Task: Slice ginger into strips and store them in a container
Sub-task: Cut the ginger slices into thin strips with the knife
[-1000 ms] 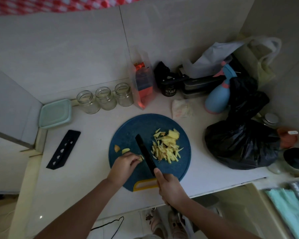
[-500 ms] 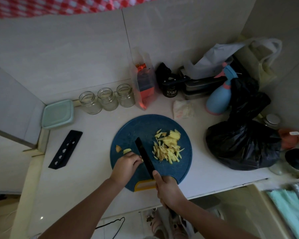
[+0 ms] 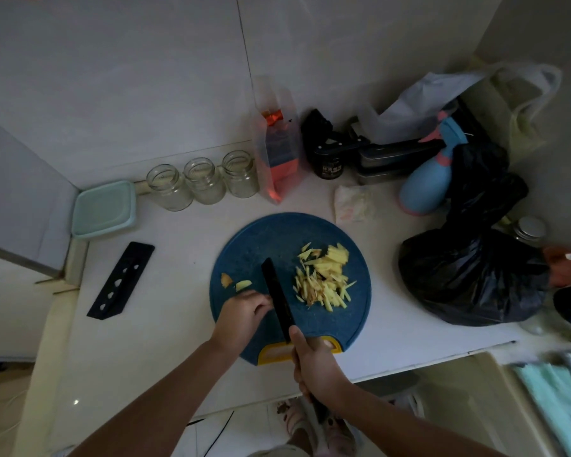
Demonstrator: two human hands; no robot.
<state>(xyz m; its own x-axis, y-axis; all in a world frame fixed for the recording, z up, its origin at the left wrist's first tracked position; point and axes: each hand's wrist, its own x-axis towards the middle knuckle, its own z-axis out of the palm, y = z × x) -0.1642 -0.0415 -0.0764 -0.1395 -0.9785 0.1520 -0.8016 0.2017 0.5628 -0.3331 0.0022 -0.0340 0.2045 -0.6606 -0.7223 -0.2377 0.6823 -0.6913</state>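
A sheath is lying on the surface well left of the left hand. Three jars are standing in a row beyond that hand, with an orange packet just beside them. A black bag is slumping well right of the right hand, and a blue sprayer is standing behind it.

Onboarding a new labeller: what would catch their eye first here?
The pile of pale yellow ginger strips on the right half of the round dark-blue cutting board. Next, the long black knife gripped by the right hand, its blade over the board beside the left hand, whose curled fingers hide whatever they hold. A bulky black plastic bag sits to the board's right.
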